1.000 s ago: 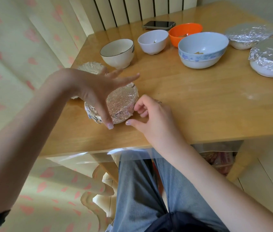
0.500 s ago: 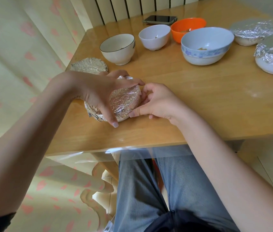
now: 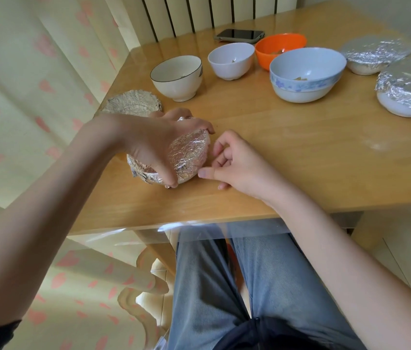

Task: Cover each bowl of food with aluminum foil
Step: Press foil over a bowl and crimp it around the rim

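Gripping the foil-wrapped bowl (image 3: 186,155) from above, the left hand (image 3: 154,140) has its thumb down the near side and its fingers curled over the far rim; the bowl sits near the left front corner of the wooden table (image 3: 287,152), tilted up toward the right; the right hand (image 3: 234,162) lies just right of it, fingers loosely curled, grasping nothing, its thumb tip touching or almost touching the foil at the bowl's near right edge; a crumpled foil piece (image 3: 133,102) lies just beyond the left wrist; farther back stand uncovered bowls in a row: a white black-rimmed bowl (image 3: 176,77), a small white bowl (image 3: 230,60), an orange bowl (image 3: 281,46) and a large floral-banded bowl (image 3: 306,73); two foil-covered bowls sit at the far right, one (image 3: 376,54) behind the other (image 3: 408,87); a dark smartphone (image 3: 239,35) lies at the far edge.
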A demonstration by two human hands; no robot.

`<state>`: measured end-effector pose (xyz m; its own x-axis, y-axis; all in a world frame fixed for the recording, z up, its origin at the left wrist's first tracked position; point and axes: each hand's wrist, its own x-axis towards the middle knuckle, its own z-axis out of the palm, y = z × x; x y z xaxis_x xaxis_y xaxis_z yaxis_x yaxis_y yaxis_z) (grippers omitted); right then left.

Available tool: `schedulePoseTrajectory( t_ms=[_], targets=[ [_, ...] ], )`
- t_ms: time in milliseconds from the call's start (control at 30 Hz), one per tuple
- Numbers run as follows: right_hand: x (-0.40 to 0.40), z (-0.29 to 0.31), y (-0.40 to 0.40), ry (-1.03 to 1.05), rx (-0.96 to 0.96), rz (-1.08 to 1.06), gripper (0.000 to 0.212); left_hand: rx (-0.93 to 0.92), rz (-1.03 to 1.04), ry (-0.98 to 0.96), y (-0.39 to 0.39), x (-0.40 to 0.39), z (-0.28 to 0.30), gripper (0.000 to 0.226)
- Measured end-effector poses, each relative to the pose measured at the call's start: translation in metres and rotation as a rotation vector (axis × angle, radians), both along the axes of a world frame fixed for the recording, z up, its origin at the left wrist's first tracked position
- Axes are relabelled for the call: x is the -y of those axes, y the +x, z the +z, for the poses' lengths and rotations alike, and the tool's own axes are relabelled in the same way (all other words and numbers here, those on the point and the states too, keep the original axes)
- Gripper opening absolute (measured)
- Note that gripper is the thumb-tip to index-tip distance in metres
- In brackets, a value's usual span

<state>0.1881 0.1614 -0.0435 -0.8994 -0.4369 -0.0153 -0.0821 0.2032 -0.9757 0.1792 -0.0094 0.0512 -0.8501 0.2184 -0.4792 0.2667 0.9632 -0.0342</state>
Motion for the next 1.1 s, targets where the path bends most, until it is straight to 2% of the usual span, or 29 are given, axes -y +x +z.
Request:
schedulePoseTrajectory(
  t_ms=[167,333,400,467,567,633,667,733,800,833,900,933,1000,1100],
  targets=[
    [-0.026,-0.001,0.008,-0.064,0.031,-0.043,0.028,0.008,0.027,-0.031,0.007,0.002,-0.003,0.132],
    [-0.029,-0.001,0.014,-0.106,0.043,-0.054,0.029,-0.088,-0.017,0.011,0.012,-0.006,-0.015,0.102],
    [-0.029,-0.001,0.015,-0.121,0.039,-0.055,0.028,-0.103,-0.02,0.055,0.012,-0.005,-0.016,0.098],
    [-0.03,-0.002,0.015,-0.127,0.034,-0.062,0.027,-0.119,-0.034,0.04,0.012,-0.005,-0.015,0.102],
    [-0.033,0.002,0.014,-0.111,0.054,-0.027,0.028,-0.089,-0.033,-0.057,0.01,-0.006,-0.018,0.123],
    [-0.038,0.008,0.013,-0.079,0.074,0.007,0.032,-0.096,0.003,-0.026,0.011,0.002,-0.018,0.126],
    [-0.038,0.011,0.01,-0.068,0.064,-0.004,0.034,-0.149,0.028,0.074,0.013,0.01,-0.017,0.116],
    [-0.035,0.018,0.002,-0.083,0.033,-0.102,0.028,-0.406,0.12,0.477,0.018,0.022,-0.018,0.088],
    [-0.025,0.021,-0.007,-0.174,0.068,-0.201,0.026,-0.709,0.385,0.985,0.024,0.035,-0.039,0.073],
    [-0.017,0.023,-0.01,-0.222,0.117,-0.224,0.033,-0.767,0.558,1.235,0.029,0.041,-0.052,0.068],
    [0.003,0.024,-0.01,-0.291,0.268,-0.199,0.049,-0.669,0.781,1.661,0.04,0.042,-0.076,0.062],
    [0.012,0.024,-0.007,-0.342,0.361,-0.166,0.054,-0.584,0.858,1.797,0.044,0.039,-0.084,0.057],
    [0.028,0.023,0.0,-0.473,0.511,-0.139,0.055,-0.452,0.991,1.916,0.05,0.028,-0.089,0.059],
    [0.039,0.021,0.005,-0.541,0.551,-0.121,0.048,-0.343,1.064,2.032,0.052,0.016,-0.089,0.065]
  ],
)
